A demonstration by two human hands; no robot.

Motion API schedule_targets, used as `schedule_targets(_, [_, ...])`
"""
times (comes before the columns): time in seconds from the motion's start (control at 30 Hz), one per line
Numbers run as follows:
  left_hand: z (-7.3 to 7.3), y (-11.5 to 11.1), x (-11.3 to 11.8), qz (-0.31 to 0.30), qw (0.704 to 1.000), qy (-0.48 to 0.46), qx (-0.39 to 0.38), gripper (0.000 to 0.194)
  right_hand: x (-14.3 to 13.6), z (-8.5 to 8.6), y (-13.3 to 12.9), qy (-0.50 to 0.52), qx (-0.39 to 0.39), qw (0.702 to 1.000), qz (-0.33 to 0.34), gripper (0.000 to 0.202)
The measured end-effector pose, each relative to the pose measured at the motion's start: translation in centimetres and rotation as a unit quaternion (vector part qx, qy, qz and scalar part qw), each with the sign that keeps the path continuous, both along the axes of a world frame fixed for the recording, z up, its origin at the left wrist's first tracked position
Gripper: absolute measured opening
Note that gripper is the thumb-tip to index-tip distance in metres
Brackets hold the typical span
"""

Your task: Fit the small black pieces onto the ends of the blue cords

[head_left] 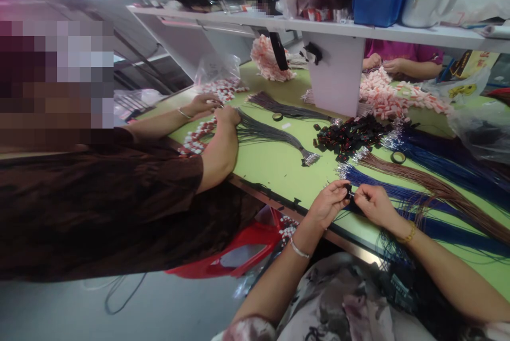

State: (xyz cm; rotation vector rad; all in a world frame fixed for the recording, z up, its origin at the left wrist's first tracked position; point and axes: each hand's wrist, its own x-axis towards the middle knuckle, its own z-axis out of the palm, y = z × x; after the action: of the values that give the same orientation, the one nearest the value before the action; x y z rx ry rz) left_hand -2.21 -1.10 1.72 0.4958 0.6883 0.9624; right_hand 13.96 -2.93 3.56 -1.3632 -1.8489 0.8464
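Observation:
Over the table's front edge, my left hand [330, 204] pinches a small black plastic connector housing [349, 191] between thumb and fingertips. Close beside it, my right hand [376, 205] is closed on a thin wire, whose pale metal tip meets the housing; how far in it sits I cannot tell. Just beyond my hands lies a bundle of blue wires [392, 188] with silver terminals at its end. A bundle of brown wires [426, 184] runs alongside. Behind them is a heap of black connector housings [348, 136]. Thin dark wires [392, 248] hang below my right wrist.
At left, a co-worker's hands [227, 115] work by grey wires [274, 136] and red-and-white connectors [199, 136]. Another person's hands [384, 65] are behind pale pink connectors [398, 96]. A shelf [382, 30] crosses above the table. Tape rolls [398, 157] lie there; a red stool [255, 240] stands below.

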Motion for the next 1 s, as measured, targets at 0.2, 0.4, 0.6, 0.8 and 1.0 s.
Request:
schedule_targets(0.2, [0.0, -0.5, 0.8, 0.031, 0.997, 0.069, 0.018, 0.04, -0.2, 0.2, 0.1, -0.049, 0.044, 0.998, 0.018, 0.02])
schedule_targets(0.4, [-0.1, -0.7, 0.8, 0.064, 0.994, 0.092, 0.004, 0.041, 0.2, 0.5, 0.1, -0.088, 0.082, 0.99, 0.074, 0.02])
schedule_targets(0.6, [-0.6, -1.4, 0.6, 0.061, 0.988, 0.137, 0.046, 0.04, -0.1, -0.4, -0.3, -0.129, 0.073, 0.986, 0.073, 0.019])
schedule_targets(0.8, [-0.1, -1.5, -0.6, 0.028, 0.983, 0.174, 0.054, 0.037, 2.9, 0.7, 3.3, -0.164, 0.035, 0.986, 0.006, 0.018])
schedule_targets(1.0, [0.1, -1.0, -0.8, -0.005, 0.987, 0.153, 0.054, 0.038, 5.3, -1.3, 6.7, -0.263, 0.0, 0.964, -0.023, 0.01])
